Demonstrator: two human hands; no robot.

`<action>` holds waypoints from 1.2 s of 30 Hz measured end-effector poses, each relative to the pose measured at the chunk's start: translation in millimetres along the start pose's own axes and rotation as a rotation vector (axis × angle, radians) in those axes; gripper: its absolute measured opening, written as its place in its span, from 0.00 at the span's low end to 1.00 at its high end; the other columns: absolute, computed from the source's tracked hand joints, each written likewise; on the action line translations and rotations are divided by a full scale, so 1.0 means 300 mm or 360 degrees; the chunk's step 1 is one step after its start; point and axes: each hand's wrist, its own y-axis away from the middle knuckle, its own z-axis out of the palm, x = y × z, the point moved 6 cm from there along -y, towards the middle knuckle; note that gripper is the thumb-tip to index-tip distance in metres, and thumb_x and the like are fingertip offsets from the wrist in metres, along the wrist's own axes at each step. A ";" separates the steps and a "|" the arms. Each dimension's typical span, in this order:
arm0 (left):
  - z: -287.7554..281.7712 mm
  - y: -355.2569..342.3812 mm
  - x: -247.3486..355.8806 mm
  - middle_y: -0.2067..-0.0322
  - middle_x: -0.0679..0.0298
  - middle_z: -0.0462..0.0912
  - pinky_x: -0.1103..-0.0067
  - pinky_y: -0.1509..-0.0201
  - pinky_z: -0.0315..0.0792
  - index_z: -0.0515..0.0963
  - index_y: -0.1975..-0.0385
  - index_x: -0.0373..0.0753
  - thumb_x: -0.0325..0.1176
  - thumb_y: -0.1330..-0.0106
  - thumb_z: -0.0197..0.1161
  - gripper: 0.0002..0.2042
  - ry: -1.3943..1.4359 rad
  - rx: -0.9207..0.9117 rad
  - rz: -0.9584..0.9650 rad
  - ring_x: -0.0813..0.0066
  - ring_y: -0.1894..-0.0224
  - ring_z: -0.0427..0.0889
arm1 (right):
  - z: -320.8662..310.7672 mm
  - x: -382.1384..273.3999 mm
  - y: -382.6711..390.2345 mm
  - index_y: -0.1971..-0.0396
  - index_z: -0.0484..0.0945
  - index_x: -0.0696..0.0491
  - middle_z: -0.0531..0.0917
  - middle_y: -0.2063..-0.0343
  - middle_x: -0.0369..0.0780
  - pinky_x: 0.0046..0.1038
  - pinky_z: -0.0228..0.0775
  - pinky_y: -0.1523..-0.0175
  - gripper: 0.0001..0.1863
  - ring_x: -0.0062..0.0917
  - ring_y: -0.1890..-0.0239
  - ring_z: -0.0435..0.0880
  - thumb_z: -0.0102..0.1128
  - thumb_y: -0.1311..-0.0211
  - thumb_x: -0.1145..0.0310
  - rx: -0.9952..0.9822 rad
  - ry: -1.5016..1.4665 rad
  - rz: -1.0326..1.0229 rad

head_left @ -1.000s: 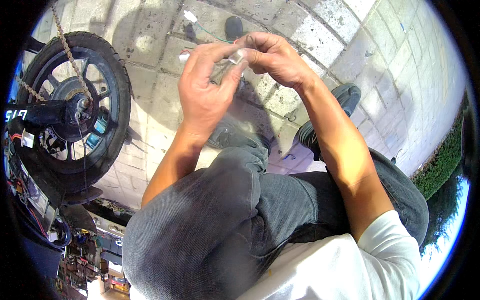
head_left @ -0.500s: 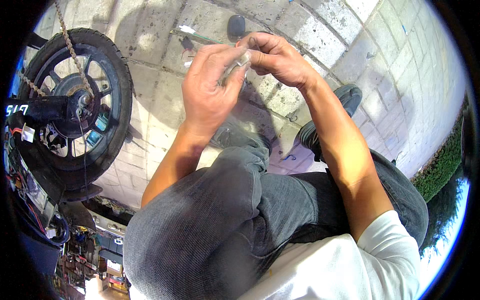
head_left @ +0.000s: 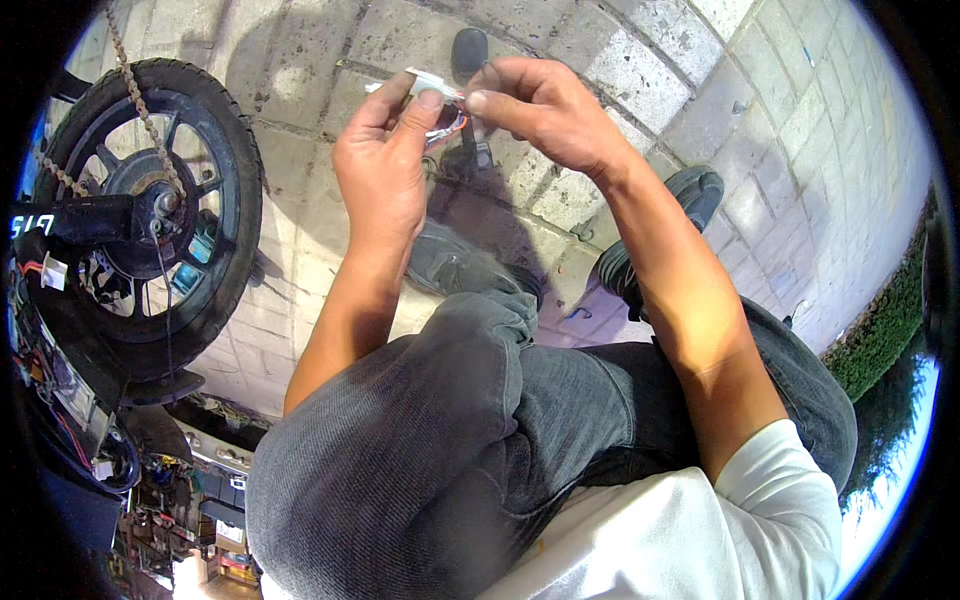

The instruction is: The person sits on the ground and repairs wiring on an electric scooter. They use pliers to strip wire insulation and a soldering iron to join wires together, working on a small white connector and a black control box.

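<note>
My left hand (head_left: 385,150) pinches a small white plastic wire connector (head_left: 428,82) between thumb and fingers. Thin wires (head_left: 461,123), orange, white and darker ones, come off it and loop below. At the connector's right end, the thumb and forefinger of my right hand (head_left: 540,108) are closed on a thin wire; its exact end is hidden by the fingertips. A dark piece (head_left: 468,156) shows under the wires between my hands; whether it hangs from them or lies on the ground I cannot tell.
A black rounded object (head_left: 469,54) lies on the paving (head_left: 300,200) beyond my hands. To my left stand a black spoked wheel (head_left: 235,200) and a rusty chain (head_left: 135,90). Cluttered tools and parts (head_left: 165,500) fill the lower left. My shoes (head_left: 690,195) rest on the paving.
My left hand has moved left and slightly down, turning so that the connector and its wires show. A small gap has opened between my hands; the right hand stays nearly in place.
</note>
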 end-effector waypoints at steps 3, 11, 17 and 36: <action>-0.013 -0.011 -0.035 0.65 0.58 0.81 0.80 0.60 0.78 0.74 0.54 0.26 0.27 0.37 0.63 0.15 0.0265 0.0008 -0.0140 0.76 0.65 0.81 | 0.015 -0.015 -0.003 0.68 0.80 0.60 0.76 0.83 0.41 0.29 0.65 0.71 0.15 0.21 0.77 0.73 0.60 0.44 0.60 0.0220 0.0179 -0.0099; -0.017 -0.019 -0.031 0.66 0.58 0.82 0.83 0.69 0.78 0.75 0.58 0.32 0.29 0.37 0.64 0.11 0.0165 0.0104 -0.0141 0.74 0.68 0.82 | 0.044 -0.091 0.020 0.78 0.76 0.60 0.78 0.81 0.54 0.44 0.69 0.69 0.13 0.51 0.75 0.78 0.58 0.46 0.64 0.0577 0.0744 -0.0339; -0.022 -0.020 -0.041 0.66 0.56 0.81 0.79 0.66 0.78 0.74 0.59 0.29 0.25 0.37 0.62 0.10 0.0303 0.0048 -0.0214 0.71 0.66 0.83 | 0.052 -0.113 0.031 0.77 0.74 0.58 0.78 0.76 0.50 0.45 0.71 0.65 0.11 0.49 0.70 0.79 0.58 0.48 0.65 0.0669 0.0969 -0.0463; -0.036 -0.023 -0.064 0.66 0.56 0.81 0.75 0.63 0.76 0.72 0.60 0.33 0.30 0.33 0.59 0.08 0.0565 -0.0051 -0.0418 0.67 0.65 0.83 | 0.057 -0.133 0.031 0.76 0.75 0.58 0.78 0.76 0.50 0.45 0.70 0.64 0.11 0.49 0.69 0.78 0.60 0.50 0.65 0.0574 0.0897 -0.0499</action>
